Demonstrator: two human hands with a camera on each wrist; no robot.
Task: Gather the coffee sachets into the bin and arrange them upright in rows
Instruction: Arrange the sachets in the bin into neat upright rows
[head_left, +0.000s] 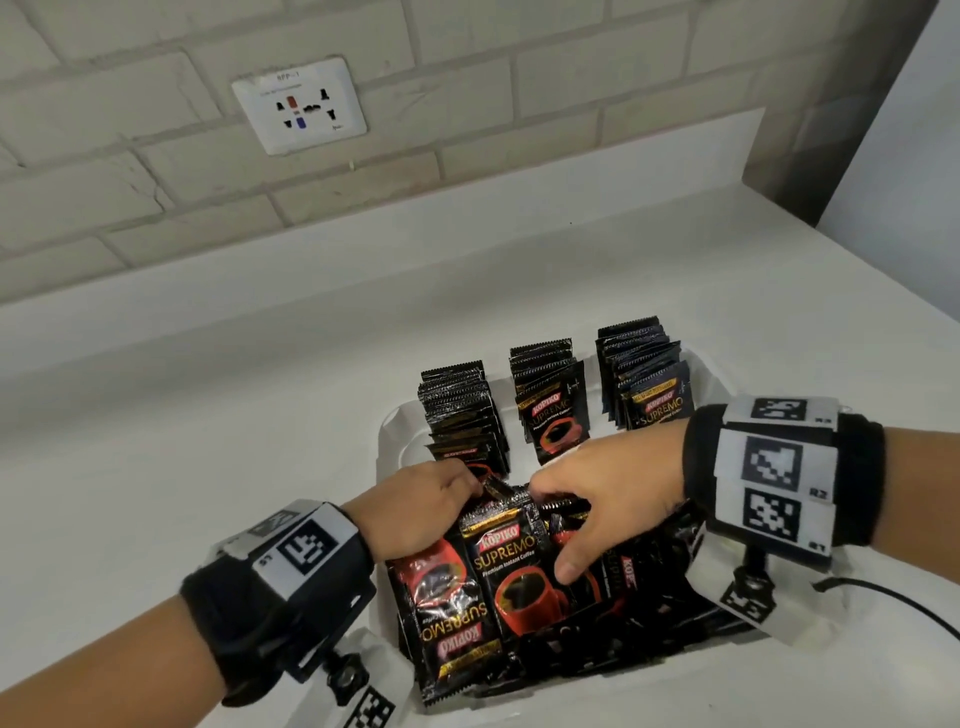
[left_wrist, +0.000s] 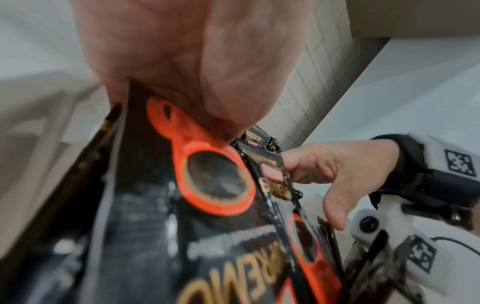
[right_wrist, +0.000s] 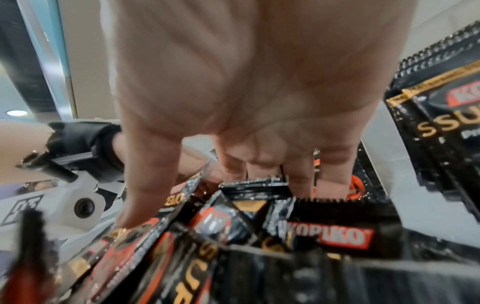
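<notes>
White counter (head_left: 208, 415), white bin (head_left: 387, 431): three upright sachet rows (head_left: 550, 405) at back, loose Kopiko sachets (head_left: 511, 577) in front, gripped at top by left hand (head_left: 415, 509) and right hand (head_left: 608, 493), fingers curled.

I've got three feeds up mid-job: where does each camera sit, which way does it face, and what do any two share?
Head: worn on the head, looks forward and down at the white bin, three upright rows of sachets, the loose pile of sachets; both forearms, left hand, right hand show.
Left wrist: under the left palm, looks along it over the pile; the right hand shows.
Right wrist: under the right palm, looks down its fingers into the pile; the left wrist strap shows.
Shared: all see the pile; each wrist view sees the opposite arm.
</notes>
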